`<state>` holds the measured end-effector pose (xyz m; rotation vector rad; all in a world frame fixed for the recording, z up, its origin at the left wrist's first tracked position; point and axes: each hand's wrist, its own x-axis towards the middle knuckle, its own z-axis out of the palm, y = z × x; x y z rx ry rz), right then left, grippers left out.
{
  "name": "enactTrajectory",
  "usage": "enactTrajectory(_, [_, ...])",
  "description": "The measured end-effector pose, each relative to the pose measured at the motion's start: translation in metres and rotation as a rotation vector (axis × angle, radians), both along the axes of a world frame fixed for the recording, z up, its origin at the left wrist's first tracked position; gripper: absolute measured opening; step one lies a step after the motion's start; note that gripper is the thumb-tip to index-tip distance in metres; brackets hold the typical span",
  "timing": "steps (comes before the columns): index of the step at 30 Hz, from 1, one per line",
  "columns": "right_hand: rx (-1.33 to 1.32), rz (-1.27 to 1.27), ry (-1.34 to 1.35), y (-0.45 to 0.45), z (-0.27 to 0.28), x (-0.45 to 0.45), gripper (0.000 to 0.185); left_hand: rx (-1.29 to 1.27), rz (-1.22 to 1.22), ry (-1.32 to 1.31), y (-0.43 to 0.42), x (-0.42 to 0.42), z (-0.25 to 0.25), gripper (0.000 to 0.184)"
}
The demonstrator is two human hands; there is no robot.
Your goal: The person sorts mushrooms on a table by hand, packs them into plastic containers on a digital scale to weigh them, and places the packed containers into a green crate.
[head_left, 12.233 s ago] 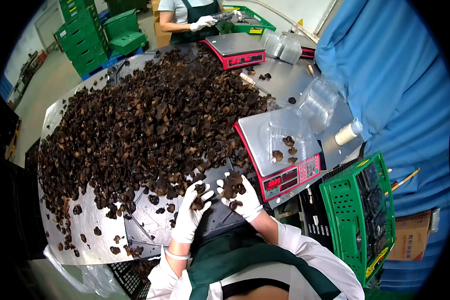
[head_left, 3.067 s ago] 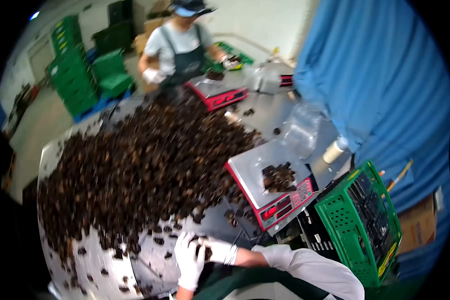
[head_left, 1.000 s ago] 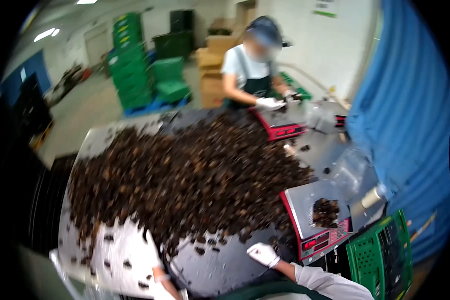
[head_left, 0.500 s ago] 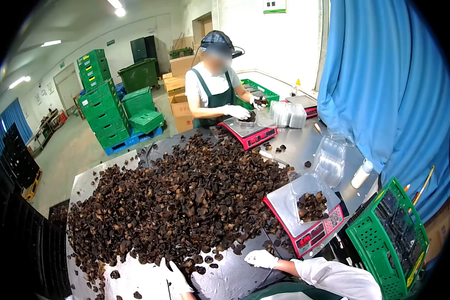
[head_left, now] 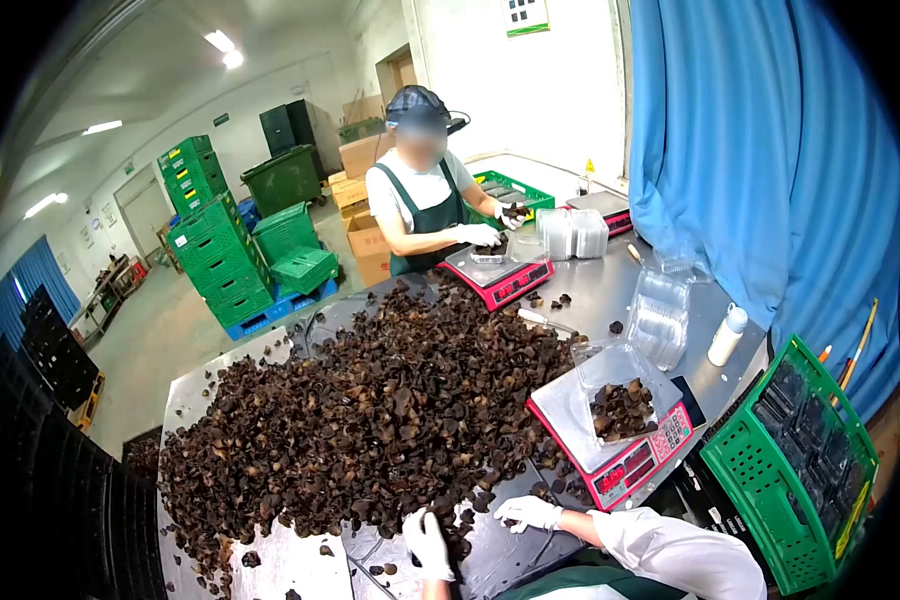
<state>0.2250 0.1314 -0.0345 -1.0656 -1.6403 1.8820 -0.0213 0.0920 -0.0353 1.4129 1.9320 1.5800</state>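
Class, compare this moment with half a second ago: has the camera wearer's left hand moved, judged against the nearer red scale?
Yes. The left hand has moved rightward in the view, closer to the nearer red scale.

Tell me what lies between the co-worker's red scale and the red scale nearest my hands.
In the head view, a white-handled tool and the edge of the dark heap lie between the co-worker's scale and the near scale.

L glove (head_left: 427,545) wht; R glove (head_left: 530,513) same; R slv (head_left: 675,545) wht, loose; apron (head_left: 590,577) dk grn.
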Motion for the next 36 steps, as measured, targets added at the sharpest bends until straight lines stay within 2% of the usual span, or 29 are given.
enactTrajectory(2, [-0.135, -0.038, 0.043, 0.000, 0.000, -0.001, 0.028, -0.030, -0.130, -0.009, 0.001, 0.022, 0.000, 0.018])
enactTrajectory(4, [-0.202, -0.105, 0.104, -0.001, 0.006, -0.001, 0.027, 0.011, -0.190, 0.107, 0.000, 0.033, 0.001, 0.020])
enactTrajectory(6, [-0.107, -0.150, 0.078, -0.005, 0.007, -0.003, 0.023, 0.005, -0.261, 0.193, -0.004, 0.026, 0.006, 0.021])
enactTrajectory(7, [-0.080, -0.169, 0.110, -0.005, 0.010, -0.002, 0.021, 0.028, -0.243, 0.280, -0.010, 0.020, 0.009, 0.022])
enactTrajectory(8, [-0.233, -0.267, 0.159, -0.007, 0.024, -0.002, 0.018, 0.050, -0.185, 0.398, -0.017, 0.014, 0.023, 0.022])
enactTrajectory(9, [-0.172, -0.292, 0.155, -0.013, 0.044, -0.002, 0.019, 0.020, -0.154, 0.401, -0.029, 0.006, 0.029, 0.022])
enactTrajectory(11, [-0.297, -0.294, 0.191, -0.014, 0.037, 0.009, 0.021, -0.150, -0.181, 0.364, -0.054, -0.010, 0.057, 0.022])
enactTrajectory(12, [-0.354, -0.300, 0.194, -0.012, 0.041, 0.012, 0.022, -0.230, -0.119, 0.415, -0.066, -0.016, 0.044, 0.022])
enactTrajectory(14, [-0.602, -0.313, 0.281, -0.006, 0.045, 0.016, 0.021, -0.219, -0.100, 0.436, -0.086, -0.024, 0.033, 0.023])
enactTrajectory(16, [-0.498, -0.280, 0.254, -0.005, 0.041, 0.014, 0.019, -0.219, -0.118, 0.516, -0.104, -0.026, 0.027, 0.028])
enactTrajectory(18, [-0.259, -0.248, -0.043, -0.004, 0.058, -0.010, 0.017, -0.207, -0.149, 0.510, -0.118, -0.019, 0.025, 0.031])
enactTrajectory(20, [0.324, -0.205, -0.096, -0.009, 0.049, -0.042, 0.019, -0.192, -0.220, 0.580, -0.126, -0.012, 0.026, 0.038])
enactTrajectory(21, [0.563, -0.108, -0.271, -0.010, 0.052, -0.051, 0.028, -0.193, -0.228, 0.567, -0.128, -0.009, 0.023, 0.040])
enactTrajectory(22, [0.695, -0.017, -0.455, -0.012, 0.059, -0.064, 0.043, -0.192, -0.237, 0.553, -0.127, -0.006, 0.024, 0.042])
enactTrajectory(24, [1.054, 0.060, -0.463, -0.013, 0.026, -0.077, 0.055, -0.211, -0.224, 0.536, -0.124, -0.008, 0.034, 0.050])
enactTrajectory(25, [0.987, 0.208, -0.620, -0.018, 0.031, -0.081, 0.059, -0.228, -0.176, 0.477, -0.125, -0.010, 0.039, 0.051])
enactTrajectory(27, [0.998, 0.246, -0.539, -0.022, 0.025, -0.073, 0.046, -0.241, -0.062, 0.426, -0.130, -0.023, 0.037, 0.053])
enactTrajectory(29, [0.938, 0.223, -0.516, -0.027, 0.031, -0.060, 0.033, -0.254, 0.036, 0.366, -0.143, -0.036, 0.027, 0.045])
enactTrajectory(30, [0.958, 0.181, -0.452, -0.025, 0.027, -0.051, 0.034, -0.257, 0.070, 0.344, -0.151, -0.042, 0.021, 0.042])
enactTrajectory(32, [0.581, 0.073, -0.224, -0.022, 0.031, -0.039, 0.033, -0.225, 0.153, 0.382, -0.162, -0.043, 0.022, 0.032])
enactTrajectory(33, [-0.099, 0.026, -0.103, -0.016, 0.038, -0.034, 0.031, -0.203, 0.139, 0.385, -0.165, -0.041, 0.026, 0.029])
enactTrajectory(34, [-0.329, -0.066, 0.160, -0.015, 0.051, -0.031, 0.029, -0.178, 0.122, 0.388, -0.166, -0.037, 0.031, 0.026])
enactTrajectory(35, [-0.379, -0.086, 0.201, -0.013, 0.058, -0.034, 0.028, -0.150, 0.064, 0.383, -0.163, -0.032, 0.038, 0.022])
enactTrajectory(36, [-0.427, -0.108, 0.240, -0.011, 0.063, -0.038, 0.028, -0.170, -0.022, 0.357, -0.163, -0.028, 0.032, 0.030])
